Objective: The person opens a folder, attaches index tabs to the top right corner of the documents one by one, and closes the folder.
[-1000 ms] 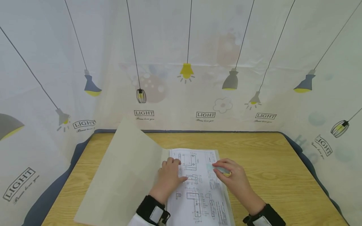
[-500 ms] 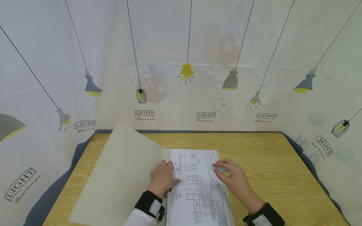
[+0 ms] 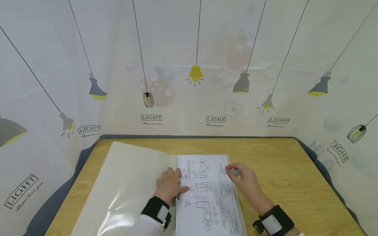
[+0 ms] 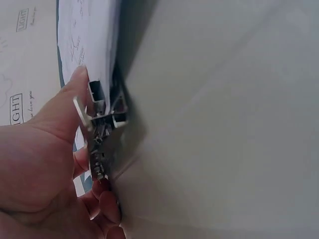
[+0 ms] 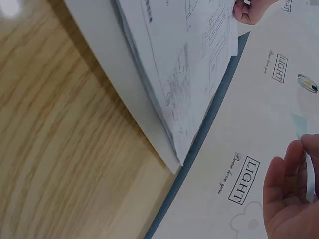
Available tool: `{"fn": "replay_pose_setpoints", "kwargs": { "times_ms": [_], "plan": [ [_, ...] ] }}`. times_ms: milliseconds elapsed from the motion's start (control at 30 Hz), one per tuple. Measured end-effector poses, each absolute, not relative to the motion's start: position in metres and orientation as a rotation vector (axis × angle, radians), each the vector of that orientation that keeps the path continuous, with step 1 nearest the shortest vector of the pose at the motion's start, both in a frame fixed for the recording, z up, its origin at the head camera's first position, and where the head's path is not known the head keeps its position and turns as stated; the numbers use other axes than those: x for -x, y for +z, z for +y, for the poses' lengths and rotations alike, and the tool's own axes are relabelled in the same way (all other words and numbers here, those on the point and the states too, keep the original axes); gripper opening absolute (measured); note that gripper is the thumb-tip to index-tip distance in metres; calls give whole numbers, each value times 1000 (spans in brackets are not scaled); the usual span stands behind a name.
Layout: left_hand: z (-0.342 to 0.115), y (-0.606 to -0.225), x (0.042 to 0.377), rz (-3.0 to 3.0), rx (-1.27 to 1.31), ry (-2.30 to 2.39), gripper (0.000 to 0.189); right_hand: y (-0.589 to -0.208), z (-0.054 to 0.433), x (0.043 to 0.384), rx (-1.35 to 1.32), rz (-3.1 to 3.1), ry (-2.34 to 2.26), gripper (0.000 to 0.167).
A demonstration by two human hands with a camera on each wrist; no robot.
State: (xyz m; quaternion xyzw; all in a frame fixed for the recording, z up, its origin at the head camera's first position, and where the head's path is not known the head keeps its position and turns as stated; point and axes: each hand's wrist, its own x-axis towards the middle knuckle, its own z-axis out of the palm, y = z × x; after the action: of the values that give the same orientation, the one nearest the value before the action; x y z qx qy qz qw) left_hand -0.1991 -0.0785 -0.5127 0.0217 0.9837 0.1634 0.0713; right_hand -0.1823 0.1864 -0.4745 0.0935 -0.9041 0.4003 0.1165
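An open folder (image 3: 130, 164) lies on the table, its cover spread to the left. Sheets with technical drawings (image 3: 203, 209) fill its right side. My left hand (image 3: 169, 186) rests over the inner edge of the sheets, its thumb reaching onto the top page. In the left wrist view a metal clip (image 4: 102, 129) at the binding edge lies between that hand's thumb and bent fingers. My right hand (image 3: 243, 178) pinches a thin pale blue strip (image 3: 236, 172) between thumb and fingertips, over the sheets' right edge. The strip's bluish end (image 5: 299, 122) sticks out past the fingertips.
The wooden table (image 3: 295, 177) extends to the right of the folder. Its far side meets a dark blue edge and a pale wall covering (image 3: 183, 98) printed with lamps. Each wrist wears a black strap.
My left hand has drawn left from the page to the binding edge. The folder cover has dropped lower and flatter. The right hand, still pinching the strip, has turned slightly.
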Motion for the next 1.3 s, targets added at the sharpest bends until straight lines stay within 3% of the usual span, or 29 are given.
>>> {"fn": "replay_pose_setpoints", "kwargs": {
  "times_ms": [733, 1100, 1300],
  "plan": [
    [-78, -517, 201, 2951, -37, 497, 57, -496, 207, 277, 109, -2932, 1343, 21],
    [-77, -519, 202, 2946, -43, 481, 59, -519, 203, 297, 398, -2803, 1699, 19],
    [-79, -520, 202, 2947, -41, 482, 57, -526, 198, 302, 446, -2811, 1650, 17]
  ]
}}
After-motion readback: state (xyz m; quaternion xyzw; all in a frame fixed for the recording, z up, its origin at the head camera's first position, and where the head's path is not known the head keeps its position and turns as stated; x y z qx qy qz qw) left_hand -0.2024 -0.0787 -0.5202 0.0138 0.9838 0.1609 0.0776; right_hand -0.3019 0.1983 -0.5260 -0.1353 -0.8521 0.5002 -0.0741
